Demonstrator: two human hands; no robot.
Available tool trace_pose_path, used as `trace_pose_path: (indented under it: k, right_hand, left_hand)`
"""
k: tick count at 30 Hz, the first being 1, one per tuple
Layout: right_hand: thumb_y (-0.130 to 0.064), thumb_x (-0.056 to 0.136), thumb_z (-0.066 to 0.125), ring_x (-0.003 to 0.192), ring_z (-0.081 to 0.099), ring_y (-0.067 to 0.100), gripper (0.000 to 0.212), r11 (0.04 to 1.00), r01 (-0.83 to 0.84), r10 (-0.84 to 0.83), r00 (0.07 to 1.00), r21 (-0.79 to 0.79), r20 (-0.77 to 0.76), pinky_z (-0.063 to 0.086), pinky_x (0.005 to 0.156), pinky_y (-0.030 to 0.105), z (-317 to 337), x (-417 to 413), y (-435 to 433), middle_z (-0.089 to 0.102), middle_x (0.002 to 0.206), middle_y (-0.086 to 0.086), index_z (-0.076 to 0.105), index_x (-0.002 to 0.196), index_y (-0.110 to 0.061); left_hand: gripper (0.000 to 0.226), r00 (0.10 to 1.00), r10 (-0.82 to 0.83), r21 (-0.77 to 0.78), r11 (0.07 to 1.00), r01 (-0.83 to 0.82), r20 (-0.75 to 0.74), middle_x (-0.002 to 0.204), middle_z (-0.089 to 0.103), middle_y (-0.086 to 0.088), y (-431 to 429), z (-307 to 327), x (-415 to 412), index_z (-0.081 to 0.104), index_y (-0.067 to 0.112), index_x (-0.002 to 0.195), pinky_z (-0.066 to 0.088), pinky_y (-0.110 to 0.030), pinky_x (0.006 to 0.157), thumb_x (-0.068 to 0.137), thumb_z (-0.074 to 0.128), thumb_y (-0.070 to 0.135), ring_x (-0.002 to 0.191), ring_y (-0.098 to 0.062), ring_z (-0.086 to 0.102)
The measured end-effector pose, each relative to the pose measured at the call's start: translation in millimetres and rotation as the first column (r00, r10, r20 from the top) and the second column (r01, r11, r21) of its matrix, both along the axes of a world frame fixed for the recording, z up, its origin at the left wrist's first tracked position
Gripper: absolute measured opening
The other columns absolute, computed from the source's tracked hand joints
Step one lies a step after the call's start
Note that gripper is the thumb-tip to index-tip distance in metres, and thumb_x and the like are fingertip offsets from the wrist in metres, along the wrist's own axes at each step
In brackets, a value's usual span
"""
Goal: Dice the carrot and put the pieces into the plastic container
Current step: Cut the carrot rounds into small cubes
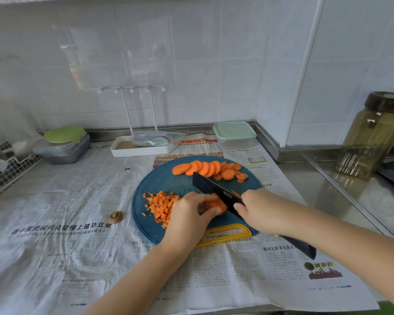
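- Dice (160, 206) lie heaped on the left of the board (166, 178), right against the left hand (188, 215).
- That left hand curls over a carrot stack (216, 204) and pins it; fingers hide much of the stack.
- The knife (214, 189) has its blade just right of the stack.
- The right hand (263, 212) grips the knife, covering where blade meets handle.
- Slices (206, 168) fan along the board's far edge.
- The container (234, 134), lidded, sits beyond the board, well apart from both hands.

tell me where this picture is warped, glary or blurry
Head view: wide-angle bending curves the tiled wall toward the edges; a soft reflection sits on the tiles upper left; the knife and diced carrot are fairly sharp, the jar softer.
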State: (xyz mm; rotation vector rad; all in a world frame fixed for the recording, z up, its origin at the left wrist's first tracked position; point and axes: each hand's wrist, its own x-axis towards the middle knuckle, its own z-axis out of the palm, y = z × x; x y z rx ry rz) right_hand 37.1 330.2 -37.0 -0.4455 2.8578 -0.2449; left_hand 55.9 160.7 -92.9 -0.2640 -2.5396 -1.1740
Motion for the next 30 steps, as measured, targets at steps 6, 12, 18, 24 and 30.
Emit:
trace_pose_path:
  k: [6, 12, 18, 24, 30]
  right_hand:
    - [-0.037, 0.103, 0.034, 0.071, 0.057, 0.018, 0.034, 0.999, 0.015, -0.017, 0.999, -0.046, -0.032, 0.046, 0.063, 0.031, -13.3, 2.6, 2.5, 0.052, 0.076, 0.001, 0.053, 0.099, -0.009]
    - [-0.038, 0.103, 0.032, 0.053, 0.047, 0.008, 0.040, 0.988, 0.094, -0.085, 0.993, -0.121, 0.078, 0.039, 0.047, 0.019, -7.9, -1.5, 6.4, 0.046, 0.070, -0.002, 0.050, 0.117, -0.005]
    - [-0.038, 0.103, 0.032, 0.048, 0.046, 0.007, 0.039, 0.989, 0.090, -0.081, 0.994, -0.116, 0.078, 0.037, 0.039, 0.016, -9.3, -1.6, 7.1, 0.048, 0.069, -0.001, 0.049, 0.120, -0.007]
    - [-0.039, 0.103, 0.034, 0.052, 0.048, 0.007, 0.028, 0.996, 0.010, -0.006, 0.999, -0.092, 0.045, 0.037, 0.036, 0.014, -5.4, -5.0, 13.5, 0.048, 0.071, -0.003, 0.046, 0.096, -0.015]
    - [-0.039, 0.103, 0.034, 0.068, 0.052, 0.015, 0.032, 0.999, -0.031, 0.030, 0.998, -0.016, -0.063, 0.040, 0.055, 0.025, -9.6, -4.7, 8.4, 0.051, 0.078, -0.002, 0.052, 0.092, -0.015]
  left_hand:
    - [0.028, 1.000, 0.008, 0.012, 1.000, -0.008, 0.009, 0.099, 0.061, 0.015, 0.9, 0.6, 1.5, 0.068, 0.028, 0.110, 0.037, 0.001, 0.077, 0.082, 0.072, 0.024, 0.087, 0.006, 0.054]
    - [0.025, 1.000, 0.011, -0.006, 1.000, -0.011, -0.008, 0.091, 0.056, 0.023, 4.6, 0.7, 3.0, 0.059, 0.041, 0.093, 0.040, -0.002, 0.078, 0.081, 0.073, 0.024, 0.088, 0.008, 0.055]
    - [0.021, 0.999, 0.039, 0.023, 0.999, -0.039, -0.015, 0.094, 0.059, 0.018, 5.8, -1.3, 1.6, 0.066, 0.029, 0.099, 0.039, 0.000, 0.077, 0.081, 0.073, 0.023, 0.087, 0.008, 0.056]
    - [0.023, 0.999, 0.050, -0.008, 0.999, -0.050, -0.016, 0.095, 0.058, 0.019, 6.9, -0.3, 1.9, 0.068, 0.026, 0.105, 0.041, -0.001, 0.078, 0.082, 0.072, 0.026, 0.087, 0.006, 0.056]
    - [0.022, 0.999, 0.045, 0.017, 0.999, -0.045, -0.022, 0.091, 0.057, 0.021, 7.6, 0.6, 2.0, 0.069, 0.025, 0.102, 0.042, -0.003, 0.078, 0.081, 0.073, 0.025, 0.087, 0.009, 0.057]
